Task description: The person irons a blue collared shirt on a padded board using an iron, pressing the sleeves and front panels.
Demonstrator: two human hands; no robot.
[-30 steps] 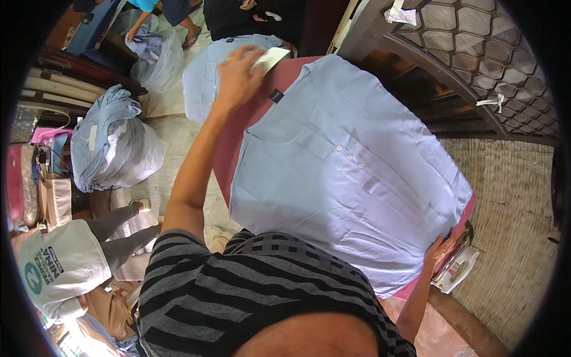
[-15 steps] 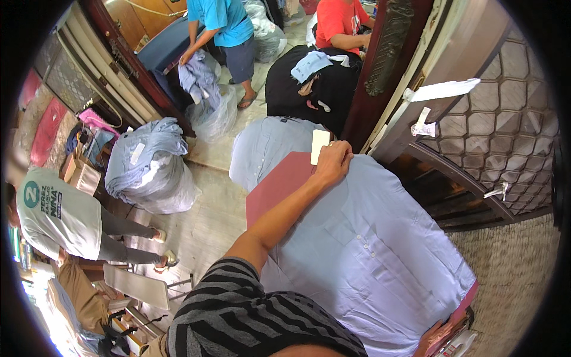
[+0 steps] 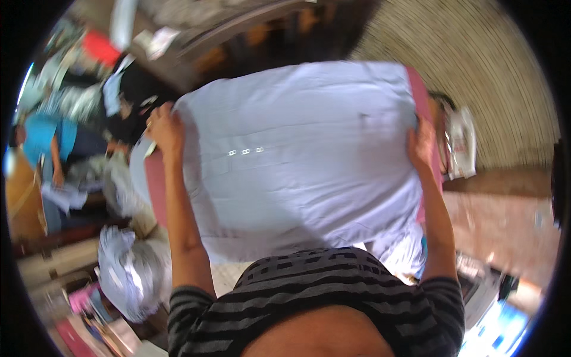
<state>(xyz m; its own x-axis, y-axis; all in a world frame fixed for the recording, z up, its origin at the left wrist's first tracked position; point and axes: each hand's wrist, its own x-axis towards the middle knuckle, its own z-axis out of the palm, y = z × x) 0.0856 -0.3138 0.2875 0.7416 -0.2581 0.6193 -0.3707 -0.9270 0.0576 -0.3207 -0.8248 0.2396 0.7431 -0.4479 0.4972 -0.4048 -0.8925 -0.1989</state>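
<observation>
Left hand (image 3: 162,128) and right hand (image 3: 423,143) each grip the pale blue shirt (image 3: 297,160), seemingly over a pink board (image 3: 156,184).

Clear bag of pale cloth (image 3: 128,271) lower left; person in blue top (image 3: 41,138) beyond.

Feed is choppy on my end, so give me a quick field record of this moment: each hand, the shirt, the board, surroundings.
left hand: grips the left edge of the light blue shirt
right hand: grips the right edge
shirt: spread flat, front buttons showing
pink board: under the shirt, peeking out at both sides
surroundings: bundled cloth in a clear bag lower left; another person in a blue top far left
</observation>
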